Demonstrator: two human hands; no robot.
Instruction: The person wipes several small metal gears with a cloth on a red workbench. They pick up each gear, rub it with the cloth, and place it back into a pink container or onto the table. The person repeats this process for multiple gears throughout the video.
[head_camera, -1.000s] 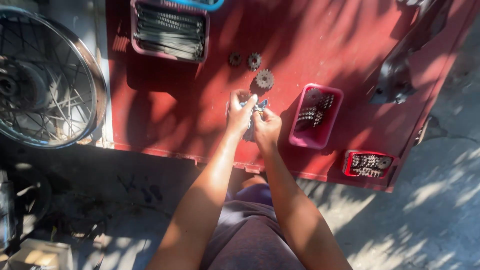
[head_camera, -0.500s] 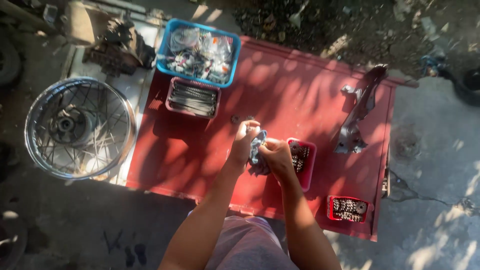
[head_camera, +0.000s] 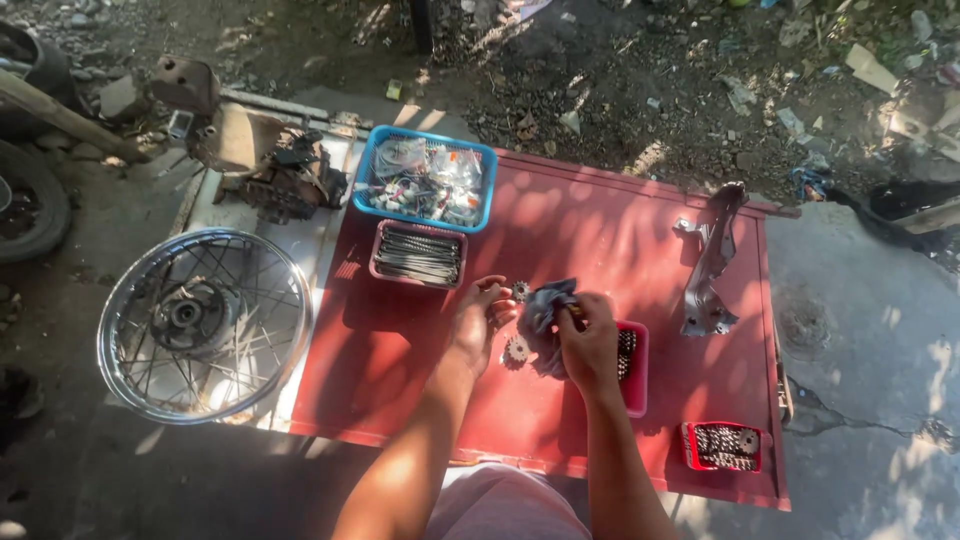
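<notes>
My left hand and my right hand are raised together over a red metal panel lying on the ground. Both grip a crumpled grey rag between them; something small may be wrapped in it, but I cannot tell. A small sprocket lies just past my left fingers. Another sprocket lies below the rag. A pink tray with chain pieces sits under my right hand.
A blue basket of bagged parts and a pink tray of spokes stand at the panel's far side. A grey metal bracket lies right. A red tray holds chain. A spoked wheel and an engine block lie left.
The view has tilted up and pulled back, showing more ground and the whole panel. My hands stay together on the rag and have shifted slightly right of the sprockets.
</notes>
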